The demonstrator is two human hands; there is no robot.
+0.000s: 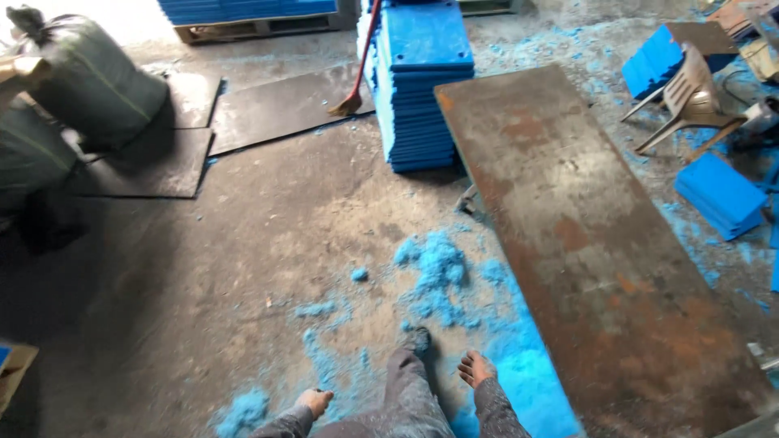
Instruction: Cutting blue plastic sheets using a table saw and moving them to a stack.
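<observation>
Below, left hand (314, 401) and right hand (475, 369) hang with fingers loosely curled, empty, over blue shavings (438, 276).

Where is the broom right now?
In the head view, the broom leans at top centre against the left side of the blue sheet stack, its head on a dark floor board.

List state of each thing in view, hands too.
left hand: empty, loosely curled, low over the floor
right hand: empty, beside the metal sheet's near edge
metal sheet: rusty, lying flat, bare
blue shavings: loose, scattered on the floor
stack of blue panels: upright, neatly piled
broom: leaning against the stack
plastic chair: tipped over
green sack: full, tied shut
</observation>
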